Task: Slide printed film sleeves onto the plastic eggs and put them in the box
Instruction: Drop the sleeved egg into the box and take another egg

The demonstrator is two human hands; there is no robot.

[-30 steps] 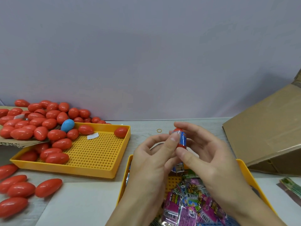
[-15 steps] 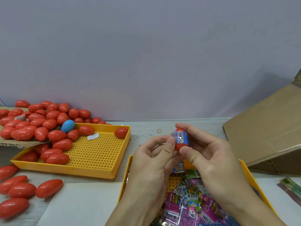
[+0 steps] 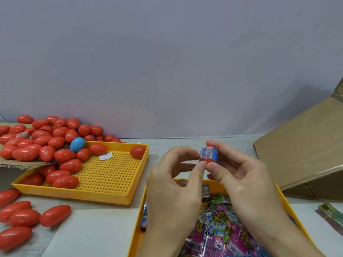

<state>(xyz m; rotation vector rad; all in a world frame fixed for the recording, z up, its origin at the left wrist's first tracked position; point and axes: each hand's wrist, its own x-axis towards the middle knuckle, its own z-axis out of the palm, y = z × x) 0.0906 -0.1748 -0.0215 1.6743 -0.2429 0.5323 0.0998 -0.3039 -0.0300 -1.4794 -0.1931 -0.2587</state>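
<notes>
I hold a red plastic egg [image 3: 209, 160] upright above the table, with a blue printed film sleeve [image 3: 209, 153] around its middle. My right hand [image 3: 241, 175] grips the egg between thumb and fingers. My left hand [image 3: 176, 180] pinches its lower left side with thumb and forefinger. Below my hands, a yellow tray [image 3: 289, 204] holds a heap of flat printed sleeves [image 3: 222, 229]. The cardboard box [image 3: 304, 154] lies tilted at the right.
A second yellow perforated tray [image 3: 111, 175] at the left holds several red eggs [image 3: 65, 166]. More red eggs and one blue egg [image 3: 77, 144] pile on cardboard behind it. Loose red eggs [image 3: 24, 217] lie at the front left. A sleeve stack [image 3: 332, 214] lies far right.
The sleeve has slid further down over the egg, and the barcode side now faces me. My left thumb has dropped from the top of the egg to its lower side.
</notes>
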